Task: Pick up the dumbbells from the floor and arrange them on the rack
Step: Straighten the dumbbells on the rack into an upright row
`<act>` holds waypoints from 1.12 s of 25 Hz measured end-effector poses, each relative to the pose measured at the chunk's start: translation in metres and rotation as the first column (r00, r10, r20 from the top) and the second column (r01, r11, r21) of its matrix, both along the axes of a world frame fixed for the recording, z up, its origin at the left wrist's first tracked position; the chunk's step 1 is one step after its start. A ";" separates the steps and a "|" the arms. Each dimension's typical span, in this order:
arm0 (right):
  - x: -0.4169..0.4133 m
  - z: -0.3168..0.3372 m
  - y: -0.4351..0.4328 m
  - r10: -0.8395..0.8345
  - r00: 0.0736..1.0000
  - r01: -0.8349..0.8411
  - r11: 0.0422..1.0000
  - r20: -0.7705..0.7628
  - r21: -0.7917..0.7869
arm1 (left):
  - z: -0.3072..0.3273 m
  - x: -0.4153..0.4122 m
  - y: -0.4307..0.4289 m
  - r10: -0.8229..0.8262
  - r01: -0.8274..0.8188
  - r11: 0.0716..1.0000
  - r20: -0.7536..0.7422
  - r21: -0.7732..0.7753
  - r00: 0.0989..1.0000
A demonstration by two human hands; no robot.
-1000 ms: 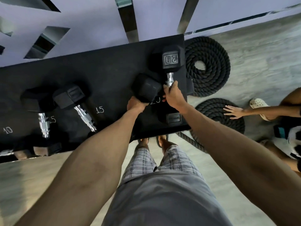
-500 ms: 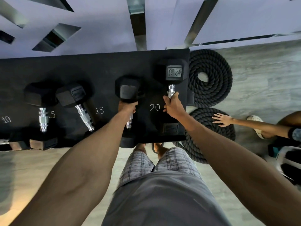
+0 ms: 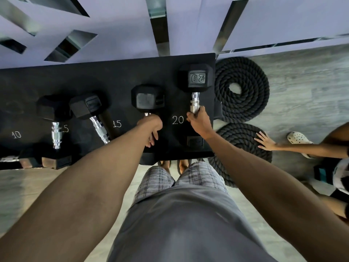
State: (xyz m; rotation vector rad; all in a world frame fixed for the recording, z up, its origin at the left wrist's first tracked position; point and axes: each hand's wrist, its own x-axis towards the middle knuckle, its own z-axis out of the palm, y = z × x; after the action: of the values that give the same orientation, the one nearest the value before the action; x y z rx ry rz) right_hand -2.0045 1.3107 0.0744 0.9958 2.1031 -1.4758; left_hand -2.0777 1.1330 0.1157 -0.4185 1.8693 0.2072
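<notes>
The black rack shelf carries chalk labels 10, 15 and 20. Two black hex dumbbells lie side by side at its right end. My right hand grips the chrome handle of the right dumbbell, whose far head is marked 20. To the left of the 20 label lies the other dumbbell. My left hand hangs over its handle with the fingers relaxed and pointing back toward me. That hand hides most of the handle.
Two smaller dumbbells lie by the 15 label. Two coiled black ropes sit on the floor right of the rack. Another person's hand rests on the nearer coil, with a white clog beside it.
The left dumbbell came down from a tilt to lie flat on the shelf. My left hand's fingers loosened from its handle. My right hand kept its grip.
</notes>
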 end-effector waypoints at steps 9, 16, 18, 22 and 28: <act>-0.001 -0.007 0.000 -0.004 0.998 0.001 0.999 -0.055 -0.046 | -0.019 -0.003 0.104 0.686 -0.494 0.514 0.009 0.702 0.727; 0.003 -0.009 -0.001 -0.064 0.989 0.057 0.997 -0.132 -0.055 | -0.017 -0.010 0.119 0.782 -0.548 0.398 0.040 0.736 0.622; 0.001 -0.005 0.004 -0.058 0.989 0.050 0.997 -0.136 -0.061 | -0.014 -0.012 0.124 0.771 -0.522 0.423 0.009 0.741 0.637; -0.004 -0.006 0.016 -0.016 0.992 0.012 1.000 -0.129 -0.029 | -0.012 -0.016 0.132 0.764 -0.513 0.410 0.023 0.754 0.644; 0.005 -0.006 0.016 0.028 0.995 -0.030 0.999 -0.093 -0.030 | -0.023 -0.007 0.128 0.754 -0.514 0.445 0.002 0.733 0.656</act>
State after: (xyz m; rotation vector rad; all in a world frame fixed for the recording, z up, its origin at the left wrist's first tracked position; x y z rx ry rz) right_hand -1.9991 1.3268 0.0682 0.8978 2.1421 -1.5636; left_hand -2.0849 1.2608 0.0928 -0.5857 1.6850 1.5619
